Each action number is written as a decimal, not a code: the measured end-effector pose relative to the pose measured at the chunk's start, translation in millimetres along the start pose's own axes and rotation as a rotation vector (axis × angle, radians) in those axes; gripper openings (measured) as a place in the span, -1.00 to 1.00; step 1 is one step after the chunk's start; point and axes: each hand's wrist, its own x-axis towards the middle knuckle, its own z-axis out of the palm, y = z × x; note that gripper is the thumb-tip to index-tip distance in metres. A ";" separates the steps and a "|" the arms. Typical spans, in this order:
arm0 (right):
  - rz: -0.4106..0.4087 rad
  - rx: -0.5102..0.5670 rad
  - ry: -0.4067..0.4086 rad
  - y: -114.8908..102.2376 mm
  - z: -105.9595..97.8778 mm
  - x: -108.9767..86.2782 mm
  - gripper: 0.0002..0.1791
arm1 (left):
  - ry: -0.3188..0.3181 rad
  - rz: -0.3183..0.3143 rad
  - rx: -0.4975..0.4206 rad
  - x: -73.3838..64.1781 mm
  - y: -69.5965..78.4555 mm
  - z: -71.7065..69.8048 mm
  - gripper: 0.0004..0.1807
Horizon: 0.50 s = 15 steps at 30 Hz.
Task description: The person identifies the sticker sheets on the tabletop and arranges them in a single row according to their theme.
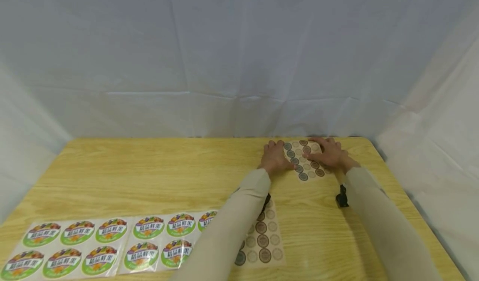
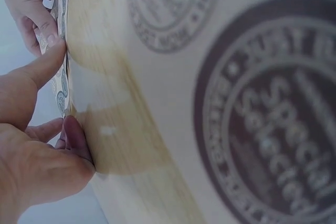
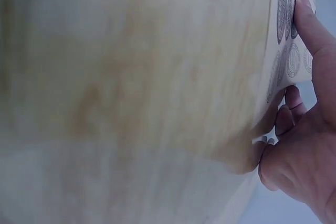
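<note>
A sheet of round stickers (image 1: 307, 164), with dark and pale circles in rows, lies near the table's back edge at the right. My left hand (image 1: 275, 157) rests at its left edge, the thumb touching the sheet. From the right, my right hand (image 1: 329, 153) reaches over it with the thumb laid on the stickers. In the right wrist view, that straight thumb presses the sheet (image 3: 283, 51), while the other fingers rest loosely bent by its edge. In the left wrist view, my left hand (image 2: 39, 150) has its fingertips down at the tabletop.
Another sheet of round brown stickers (image 1: 275, 243) lies nearer, partly under the left forearm. Sheets of colourful fruit labels (image 1: 121, 252) cover the table's front left. White cloth (image 1: 224, 65) hangs behind the wooden table (image 1: 149, 168). A black strap piece (image 1: 341, 198) hangs at the right wrist.
</note>
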 end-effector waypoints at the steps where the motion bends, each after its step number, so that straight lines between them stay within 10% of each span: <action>1: 0.002 -0.002 0.007 -0.3 0.4 -0.7 -0.10 | 0.000 -0.006 -0.002 0.3 0.2 0.2 -0.15; 15: -0.032 0.138 0.053 -6.4 5.4 -3.2 -0.18 | 0.024 -0.047 -0.012 -0.3 -0.9 1.5 -0.14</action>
